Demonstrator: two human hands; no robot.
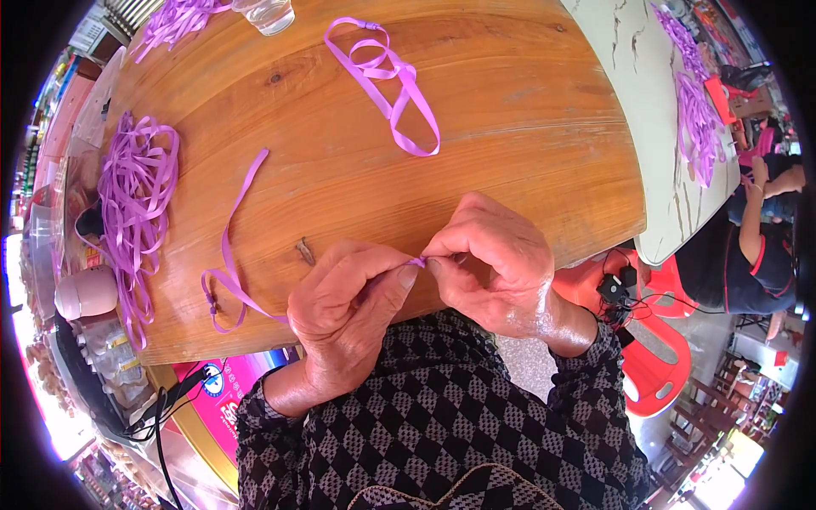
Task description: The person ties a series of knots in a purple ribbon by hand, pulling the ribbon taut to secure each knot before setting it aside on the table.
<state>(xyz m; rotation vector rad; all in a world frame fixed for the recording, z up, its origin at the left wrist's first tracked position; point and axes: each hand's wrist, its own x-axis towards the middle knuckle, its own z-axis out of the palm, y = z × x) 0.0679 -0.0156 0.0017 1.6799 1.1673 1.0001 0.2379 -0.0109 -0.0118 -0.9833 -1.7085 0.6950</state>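
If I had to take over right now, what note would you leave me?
Left hand and right hand: fingertips pinched together on one end of a purple ribbon strip, at the wooden table edge.
The strip trails left across the table.
Done: one looped ribbon lies farther back.
Left: a loose ribbon pile waits on the left; more ribbons lie at the far corner.

Bright, even daylight on the wooden table (pixel 476 110); soft shadows, sharp centre, overexposed glare and fisheye bending beyond its edges.
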